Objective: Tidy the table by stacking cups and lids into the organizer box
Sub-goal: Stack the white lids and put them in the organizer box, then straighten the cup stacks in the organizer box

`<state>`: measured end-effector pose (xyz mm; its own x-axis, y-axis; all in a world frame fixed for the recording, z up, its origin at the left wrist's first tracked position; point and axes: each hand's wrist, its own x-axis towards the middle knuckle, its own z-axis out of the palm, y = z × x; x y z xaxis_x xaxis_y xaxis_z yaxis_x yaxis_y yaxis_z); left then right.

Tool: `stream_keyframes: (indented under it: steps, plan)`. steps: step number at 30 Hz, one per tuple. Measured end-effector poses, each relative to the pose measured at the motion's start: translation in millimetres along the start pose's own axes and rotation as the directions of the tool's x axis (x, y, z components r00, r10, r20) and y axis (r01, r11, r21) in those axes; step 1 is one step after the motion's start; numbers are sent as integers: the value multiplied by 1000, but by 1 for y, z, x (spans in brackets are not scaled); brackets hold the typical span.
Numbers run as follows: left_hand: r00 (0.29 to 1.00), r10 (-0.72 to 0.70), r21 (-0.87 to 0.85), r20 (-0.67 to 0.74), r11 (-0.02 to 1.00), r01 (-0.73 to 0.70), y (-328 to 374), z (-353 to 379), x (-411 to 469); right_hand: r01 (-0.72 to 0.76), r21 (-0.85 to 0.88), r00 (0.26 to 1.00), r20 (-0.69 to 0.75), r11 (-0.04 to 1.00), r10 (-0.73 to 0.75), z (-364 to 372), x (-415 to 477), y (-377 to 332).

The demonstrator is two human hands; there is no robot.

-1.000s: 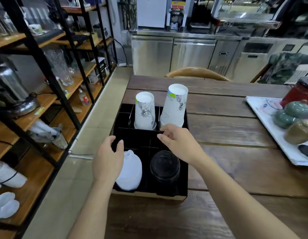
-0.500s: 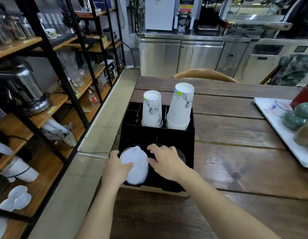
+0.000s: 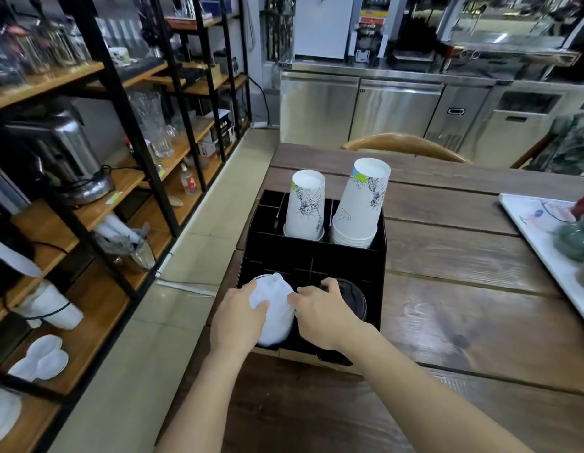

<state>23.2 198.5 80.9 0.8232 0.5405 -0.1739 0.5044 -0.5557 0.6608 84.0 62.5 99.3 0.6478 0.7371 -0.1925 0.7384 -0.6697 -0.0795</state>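
A black organizer box point(image 3: 316, 256) stands at the left edge of the wooden table point(image 3: 463, 289). Its two back compartments hold upside-down stacks of white printed paper cups, a shorter stack point(image 3: 305, 204) on the left and a taller one point(image 3: 360, 201) on the right. The front left compartment holds a stack of white lids point(image 3: 275, 308), the front right one a stack of black lids point(image 3: 354, 297). My left hand point(image 3: 236, 317) grips the white lids from the left. My right hand point(image 3: 320, 313) touches the white lids from the right and partly covers the black lids.
A white tray point(image 3: 539, 237) with green ceramic jars point(image 3: 574, 237) lies at the table's right edge. A wooden chair back point(image 3: 405, 147) shows behind the table. Black shelving point(image 3: 120, 125) with glassware and appliances lines the left, across a tiled floor strip.
Both hands came down from the box's middle divider to the front compartments and closed around the white lid stack. The camera moved closer and to the left.
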Motion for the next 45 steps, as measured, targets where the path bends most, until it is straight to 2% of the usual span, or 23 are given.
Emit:
stream_keyframes:
  steps: [8, 12, 15, 17, 19, 22, 24, 26, 28, 33, 35, 39, 43, 45]
  plan:
    - [999, 10, 103, -51, 995, -5, -1, 3, 8, -10, 75, 1000, -17, 997, 11, 1, -2, 8]
    - [1000, 9, 158, 4, 987, -9, -1, -1, 12, 22, 91, 1000, -15, 996, -21, -1, -2, 13]
    - [999, 33, 179, 8, 983, -34, 9, -13, 19, 70, 175, 994, -100, 982, -53, -13, -3, 19]
    - [996, 81, 154, -21, 985, -77, 26, -22, 21, 56, 309, 968, -250, 949, 24, -28, -5, 26]
    - [984, 178, 64, -31, 982, -176, 50, -29, 23, -1, 488, 889, -399, 873, 225, -45, -7, 36]
    - [938, 345, -102, -29, 933, -346, 92, -28, 27, -78, 720, 688, -462, 690, 560, -66, -10, 55]
    - [905, 424, -181, -22, 889, -421, 118, -23, 32, -59, 811, 570, -452, 583, 687, -77, -10, 70]
    - [874, 486, -211, -1, 854, -475, 138, -15, 40, -54, 846, 519, -430, 530, 739, -84, -6, 86]
    - [856, 514, -251, 58, 837, -486, 151, -6, 49, -61, 874, 556, -372, 482, 744, -86, -1, 101]
    - [801, 558, -354, 215, 809, -469, 164, 14, 64, -1, 896, 790, -271, 443, 550, -79, 6, 122]
    - [797, 551, -400, 248, 807, -434, 164, 23, 68, 32, 915, 840, -242, 401, 486, -74, 9, 125]
    - [814, 522, -429, 257, 816, -388, 164, 33, 73, 43, 889, 854, -269, 455, 445, -64, 16, 131]
    - [813, 520, -473, 261, 803, -362, 166, 35, 79, 61, 849, 809, -350, 525, 472, -64, 18, 128]
    - [805, 533, -463, 261, 801, -380, 167, 35, 80, 57, 858, 775, -360, 510, 519, -64, 20, 122]
